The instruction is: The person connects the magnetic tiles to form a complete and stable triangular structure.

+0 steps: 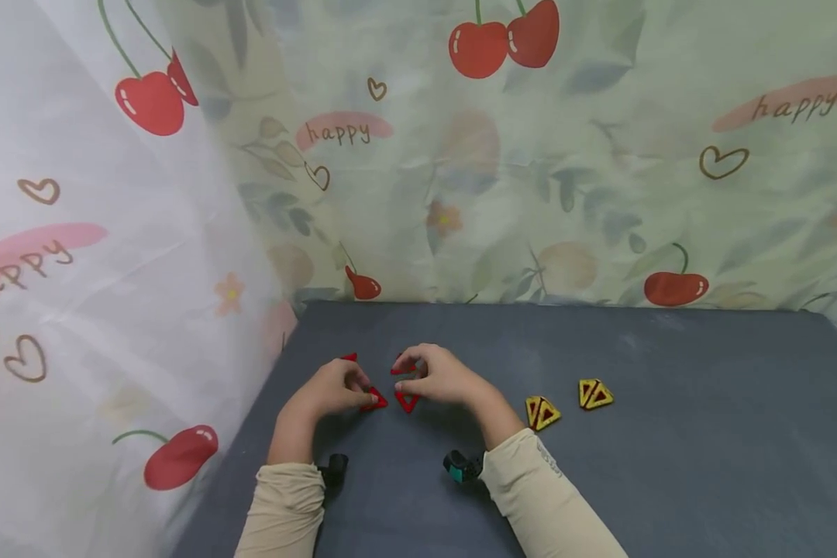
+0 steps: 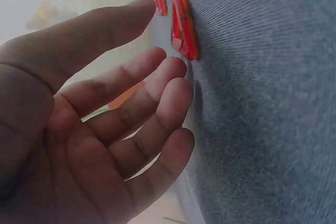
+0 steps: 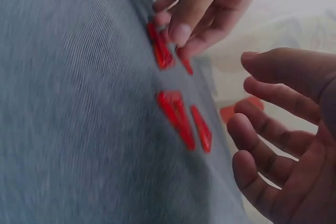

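My left hand (image 1: 328, 387) hovers with loosely bent fingers over a red triangle frame (image 1: 378, 400), its thumb tip right by the piece. In the left wrist view, nothing lies between thumb and fingers, and a red triangular piece (image 2: 184, 22) rests on the table just beyond the fingertips. To the right, my right hand (image 1: 446, 376) spreads thumb and fingers around another red triangle (image 1: 408, 403) without gripping it. Farther back are two more red pieces, one behind each hand (image 1: 349, 357), partly covered by fingers. The right wrist view shows two red pieces (image 3: 176, 119) below the left fingertips.
Two yellow shapes, each of paired triangles, lie on the grey table (image 1: 669, 465) to the right: a nearer one (image 1: 542, 413) and a farther one (image 1: 595, 394). A cherry-patterned curtain (image 1: 418, 194) borders the back and left. Both wrists wear dark cameras (image 1: 333, 470).
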Demonstrator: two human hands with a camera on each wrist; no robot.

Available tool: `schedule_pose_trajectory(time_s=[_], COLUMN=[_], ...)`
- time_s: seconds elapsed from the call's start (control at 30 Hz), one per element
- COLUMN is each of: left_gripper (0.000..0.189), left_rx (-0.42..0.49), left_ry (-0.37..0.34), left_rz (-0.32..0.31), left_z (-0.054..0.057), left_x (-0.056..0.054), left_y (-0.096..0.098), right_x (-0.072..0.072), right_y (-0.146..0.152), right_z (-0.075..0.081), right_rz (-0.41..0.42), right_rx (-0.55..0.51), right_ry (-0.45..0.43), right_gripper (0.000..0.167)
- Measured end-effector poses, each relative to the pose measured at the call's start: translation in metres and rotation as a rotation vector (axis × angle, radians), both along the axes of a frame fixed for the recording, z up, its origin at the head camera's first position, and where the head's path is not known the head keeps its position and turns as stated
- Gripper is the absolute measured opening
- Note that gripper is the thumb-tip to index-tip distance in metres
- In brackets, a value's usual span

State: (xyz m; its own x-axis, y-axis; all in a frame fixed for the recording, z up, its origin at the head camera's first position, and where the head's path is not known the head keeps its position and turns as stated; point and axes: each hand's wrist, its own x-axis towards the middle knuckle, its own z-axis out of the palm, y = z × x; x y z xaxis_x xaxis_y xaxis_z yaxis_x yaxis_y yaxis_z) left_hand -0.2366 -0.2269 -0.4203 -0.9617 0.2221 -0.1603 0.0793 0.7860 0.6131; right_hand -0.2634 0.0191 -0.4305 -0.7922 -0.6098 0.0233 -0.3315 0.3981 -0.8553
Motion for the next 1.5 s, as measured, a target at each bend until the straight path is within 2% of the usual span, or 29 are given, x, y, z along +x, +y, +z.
schedule_pose_trajectory(time_s=[0.23,0.5,0.7,1.07,1.5], left_gripper=[0.035,0.035,0.034,0.032,0.031], left_rx=[-0.001,-0.015,-0.003,0.03,0.032], left_ry=[-0.01,-0.023,-0.039,-0.082,-0.056], left_rz=[0.001,0.017,-0.003,-0.055,-0.094], left_z=[-0.001,-0.004,-0.001,0.0,0.0], left_x=[-0.001,-0.004,-0.001,0.004,0.004], left_y=[0.002,0.007,0.01,0.03,0.04], right_x=[-0.003,-0.004,-0.005,-0.005,-0.003], right_y=[0.007,0.009,0.009,0.012,0.012], right_z=[-0.009,-0.013,-0.014,-0.015,-0.011], right_rz=[0.003,0.004,0.004,-0.003,0.008], right_rx=[0.15,0.206,0.242,0.255,0.241], right_ry=[0.044,0.043,0.055,0.074,0.059], right_gripper=[0.029,0.033,0.031,0.026,0.021])
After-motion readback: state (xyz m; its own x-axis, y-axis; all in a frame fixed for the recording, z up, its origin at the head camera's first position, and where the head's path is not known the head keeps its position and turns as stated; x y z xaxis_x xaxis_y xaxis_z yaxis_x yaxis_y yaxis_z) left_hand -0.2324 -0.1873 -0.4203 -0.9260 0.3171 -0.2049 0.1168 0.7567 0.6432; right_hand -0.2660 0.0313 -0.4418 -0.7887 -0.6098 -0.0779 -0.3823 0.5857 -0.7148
